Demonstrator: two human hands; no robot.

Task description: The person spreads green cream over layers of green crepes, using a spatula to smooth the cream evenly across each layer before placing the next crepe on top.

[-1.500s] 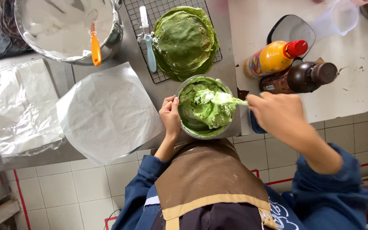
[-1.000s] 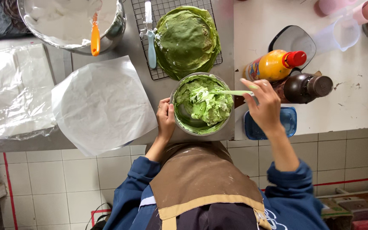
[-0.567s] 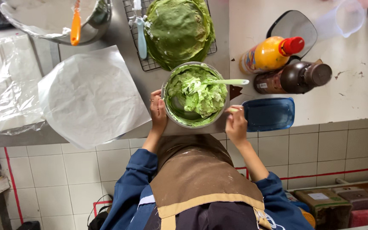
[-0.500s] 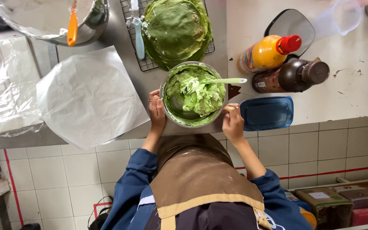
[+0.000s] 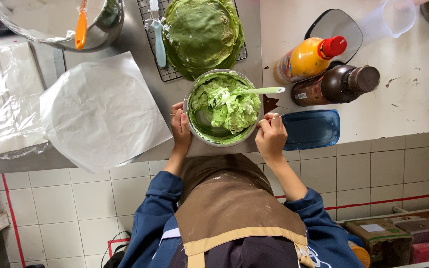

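**Bowl of green cream gripped from both sides at the worktop's near edge**

Bowl (image 5: 223, 107) sits right at the front lip of the worktop (image 5: 254, 39), its near rim almost over the tiled drop below. Left hand (image 5: 180, 127) is cupped against the left wall of the bowl, fingers curled on the metal. Right hand (image 5: 271, 135) presses on the right rim, fingers bent; whether the thumb hooks over the rim is hard to tell from up here. One pale spatula (image 5: 260, 91) lies in the green cream, handle sticking out to the right, nobody holding it.

Room is tight. Behind the bowl, a wire rack (image 5: 160, 54) carries one stack of green crepes (image 5: 202, 32), just beside the far rim. To the right, a blue lid (image 5: 311, 129) lies near the right hand, and two bottles lie on their sides: one yellow bottle with a red cap (image 5: 309, 57), one dark brown bottle (image 5: 336, 85). To the left, one round sheet of white paper (image 5: 100, 109) overhangs the edge, the only open stretch. Farther back sit one big steel mixing bowl (image 5: 50, 20) with one orange spatula (image 5: 81, 27), and a clear jug (image 5: 391, 17).
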